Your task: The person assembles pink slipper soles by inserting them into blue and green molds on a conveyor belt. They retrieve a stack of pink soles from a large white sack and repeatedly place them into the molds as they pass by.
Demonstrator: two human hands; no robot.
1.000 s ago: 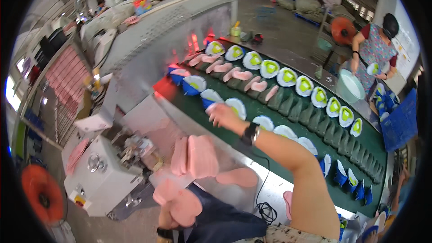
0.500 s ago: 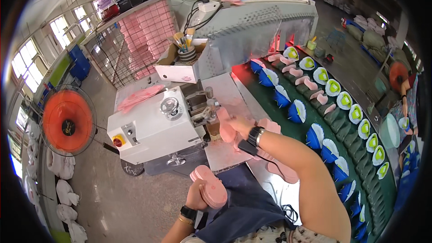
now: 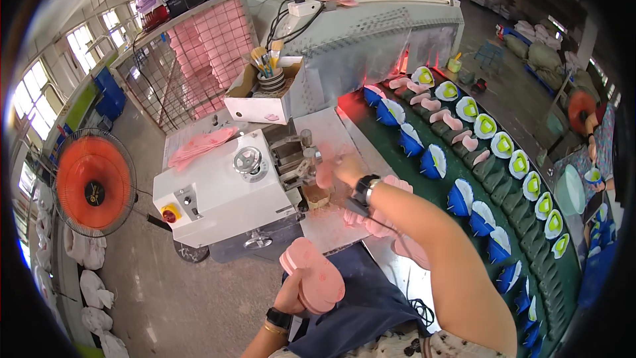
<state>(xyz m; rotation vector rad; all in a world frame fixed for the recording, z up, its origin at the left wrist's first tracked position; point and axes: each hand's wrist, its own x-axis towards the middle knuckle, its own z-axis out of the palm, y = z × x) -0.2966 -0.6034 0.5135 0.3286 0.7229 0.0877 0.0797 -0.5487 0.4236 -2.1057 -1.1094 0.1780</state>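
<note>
A stack of pink insoles [image 3: 317,275] rests in my left hand [image 3: 291,295], its fingers wrapped round the near side, low over the dark apron. My right hand [image 3: 349,171] is closed on a single pink insole [image 3: 324,175], partly blurred, which it holds against or very close to the working head [image 3: 310,159] of a white machine [image 3: 215,185]. Whether insole and head touch I cannot tell. More pink insoles [image 3: 381,225] lie in a pile under and beside my right forearm. Pink dust covers the metal plate around the head.
Further pink insoles [image 3: 202,147] lie behind the machine, near a white box [image 3: 258,107] holding brushes. On the right runs a green conveyor [image 3: 444,189] carrying blue-and-white shoe uppers and dark lasts. An orange fan [image 3: 95,182] stands left; another person [image 3: 599,152] works at far right.
The insole in my right hand has turned, showing less of its face, and sits closer to the machine head. My left hand keeps its stack, now tilted slightly and showing more of its top.
</note>
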